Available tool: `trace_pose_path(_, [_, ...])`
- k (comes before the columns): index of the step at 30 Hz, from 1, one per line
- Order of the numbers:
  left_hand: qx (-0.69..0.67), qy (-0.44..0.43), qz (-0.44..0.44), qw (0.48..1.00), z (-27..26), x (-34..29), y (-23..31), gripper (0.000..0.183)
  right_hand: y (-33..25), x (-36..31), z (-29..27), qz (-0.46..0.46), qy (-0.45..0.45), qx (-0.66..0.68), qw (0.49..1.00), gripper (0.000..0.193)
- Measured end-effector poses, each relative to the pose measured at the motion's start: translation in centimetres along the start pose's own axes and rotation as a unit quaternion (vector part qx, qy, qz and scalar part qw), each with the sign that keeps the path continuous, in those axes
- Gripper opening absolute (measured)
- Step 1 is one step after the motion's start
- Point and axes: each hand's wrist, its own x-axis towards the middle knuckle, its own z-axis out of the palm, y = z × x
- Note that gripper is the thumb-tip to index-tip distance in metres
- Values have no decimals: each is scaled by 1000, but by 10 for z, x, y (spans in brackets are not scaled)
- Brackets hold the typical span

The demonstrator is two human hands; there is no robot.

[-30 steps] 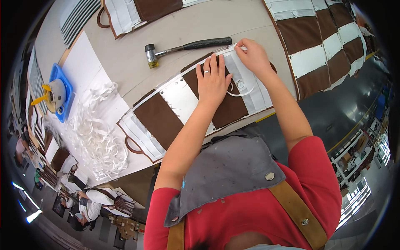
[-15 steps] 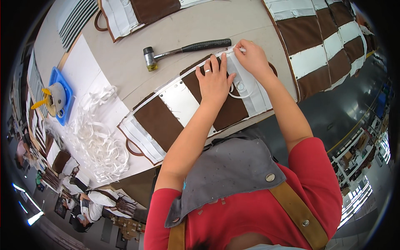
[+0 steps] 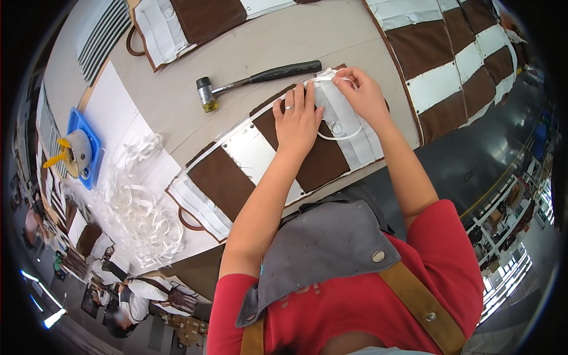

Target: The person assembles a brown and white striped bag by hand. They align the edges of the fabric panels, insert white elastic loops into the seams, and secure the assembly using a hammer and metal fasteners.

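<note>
Head view: the left hand was laid flat, fingers spread, on the brown-and-white panel, evidently to pin it to the table. The right hand was pinched shut on a white strip at the panel's far edge, a loop hanging below the pinch. A hammer lay just beyond the left fingers, touching nothing held. White offcuts were heaped well left; nothing blocked either hand.

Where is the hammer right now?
In the head view, the hammer lies on the table, untouched, just beyond the brown-and-white panel, up-left of the left hand.
</note>
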Motion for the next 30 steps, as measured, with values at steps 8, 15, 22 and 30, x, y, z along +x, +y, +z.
trace_pose_path(8, [-36, -5, 20, 999, -4, 6, 3, 54, 0, 15, -1, -56, 16, -23, 998, 14])
trace_pose_path(15, [-123, -2, 5, 992, -2, 2, -2, 41, -1, 5, -7, -54, -25, -14, 998, 10])
trace_pose_path(22, [-227, 0, -11, 974, -11, 18, 2, 23, 4, -21, -13, -122, -9, -102, 987, 8])
trace_pose_path(30, [-286, -167, -27, 943, -1, 76, 1, 16, 33, -39, 8, -287, 93, -176, 937, 11])
